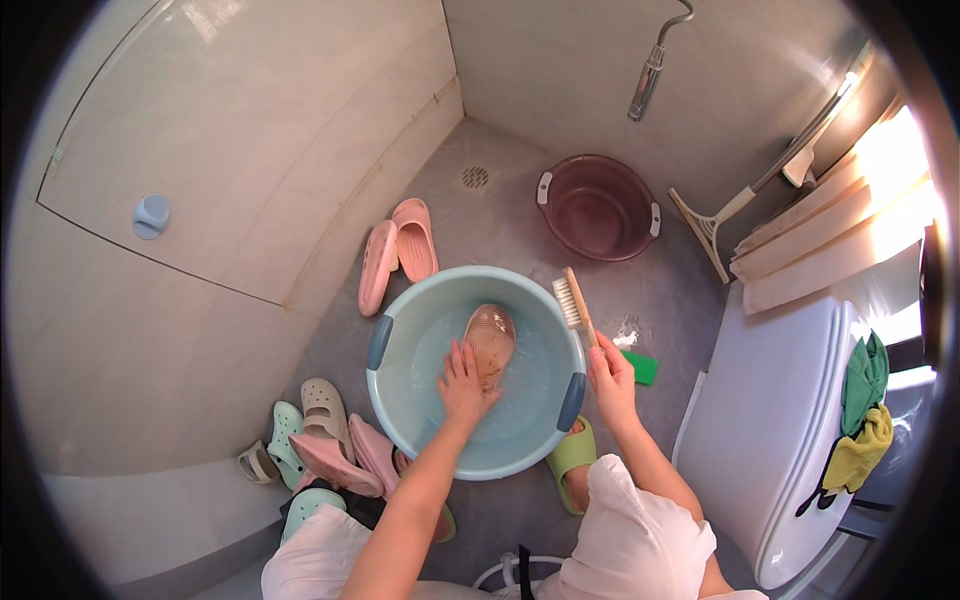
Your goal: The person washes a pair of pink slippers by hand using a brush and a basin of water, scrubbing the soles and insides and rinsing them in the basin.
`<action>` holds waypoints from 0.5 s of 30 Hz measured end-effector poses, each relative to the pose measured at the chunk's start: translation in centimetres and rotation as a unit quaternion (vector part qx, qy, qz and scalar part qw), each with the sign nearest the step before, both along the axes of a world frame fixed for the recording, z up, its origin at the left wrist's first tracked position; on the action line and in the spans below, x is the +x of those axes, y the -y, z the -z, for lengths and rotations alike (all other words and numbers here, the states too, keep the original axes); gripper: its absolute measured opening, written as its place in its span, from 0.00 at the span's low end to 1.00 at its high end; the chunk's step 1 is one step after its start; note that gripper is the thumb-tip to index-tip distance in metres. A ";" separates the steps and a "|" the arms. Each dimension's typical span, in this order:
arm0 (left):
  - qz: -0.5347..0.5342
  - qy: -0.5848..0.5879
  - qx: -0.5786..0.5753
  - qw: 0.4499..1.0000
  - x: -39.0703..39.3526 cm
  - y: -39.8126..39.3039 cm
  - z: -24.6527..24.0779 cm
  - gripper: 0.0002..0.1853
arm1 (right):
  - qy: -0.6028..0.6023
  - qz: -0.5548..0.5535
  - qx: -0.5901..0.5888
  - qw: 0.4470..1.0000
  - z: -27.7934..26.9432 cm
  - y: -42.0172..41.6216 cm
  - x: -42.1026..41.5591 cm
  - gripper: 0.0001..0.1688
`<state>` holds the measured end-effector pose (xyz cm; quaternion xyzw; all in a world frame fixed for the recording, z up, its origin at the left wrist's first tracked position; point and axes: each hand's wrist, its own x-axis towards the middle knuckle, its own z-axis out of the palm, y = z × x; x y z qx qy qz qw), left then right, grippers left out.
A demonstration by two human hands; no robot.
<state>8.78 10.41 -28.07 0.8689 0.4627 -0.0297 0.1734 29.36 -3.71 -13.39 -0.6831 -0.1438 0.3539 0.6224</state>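
Observation:
In front of me stands a light-blue plastic basin (pixel 385 412) with dark blue handles and water in it. A pinkish slipper (pixel 491 335) lies in the water with its ridged sole facing up. My left hand (pixel 466 390) grips its near end, fingers toward the left edge and thumb on the right. Over the basin's right side, my right hand (pixel 611 375) holds a wooden-handled scrub brush (pixel 577 304). The brush's pale bristles face left, apart from the slipper. Beside my right hand, a green block (pixel 640 368) lies on the floor.
A maroon basin (pixel 600 214) stands at the back, near a floor drain (pixel 475 177). Pink slippers (pixel 396 255) lean by the left wall. Several clogs and slippers (pixel 322 420) lie at the left. A squeegee (pixel 709 225) and a white toilet lid (pixel 765 420) are at the right.

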 end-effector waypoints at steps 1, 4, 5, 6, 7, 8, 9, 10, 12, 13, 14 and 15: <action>0.000 0.001 -0.011 1.000 0.0 -0.4 0.5 0.67 | -0.006 -0.001 -0.004 1.000 0.4 0.2 -0.1 0.25; -0.004 0.005 -0.043 0.999 0.5 -2.9 1.0 0.70 | -0.020 -0.004 -0.001 1.000 0.9 0.3 -0.1 0.25; -0.004 0.006 -0.057 0.998 0.4 -3.4 0.9 0.69 | -0.023 -0.004 0.005 1.000 0.8 0.3 0.0 0.25; -0.001 0.007 -0.069 0.998 0.3 -4.0 0.4 0.69 | -0.026 0.001 0.013 1.000 0.6 0.3 0.1 0.25; 0.007 0.075 -0.128 0.989 -0.8 -5.2 0.8 0.67 | -0.029 0.010 0.021 0.999 0.2 0.2 0.2 0.25; 0.016 0.143 -0.185 0.972 -2.3 -7.0 1.2 0.65 | -0.032 0.019 0.028 0.999 -0.3 0.2 0.3 0.25; 0.025 0.206 -0.241 0.948 -3.6 -8.3 1.3 0.63 | -0.039 0.028 0.035 0.998 -0.5 0.1 0.2 0.26; -0.090 0.222 -0.431 0.870 -3.5 -8.7 -1.2 0.54 | -0.046 0.036 0.046 0.997 -0.3 0.3 0.3 0.26; -0.138 0.249 -0.491 0.823 -4.2 -9.7 -1.3 0.48 | -0.058 0.049 0.069 0.995 0.2 0.6 0.8 0.26; -0.162 0.263 -0.520 0.797 -4.2 -10.0 -1.4 0.45 | -0.060 0.050 0.066 0.995 0.3 0.7 0.7 0.26; -0.136 0.253 -0.478 0.830 -4.7 -9.9 -1.6 0.41 | -0.063 0.051 0.062 0.995 0.3 0.8 0.6 0.26; -0.118 0.237 -0.392 0.881 -4.7 -9.5 -1.8 0.39 | -0.063 0.053 0.056 0.995 0.3 1.0 0.6 0.26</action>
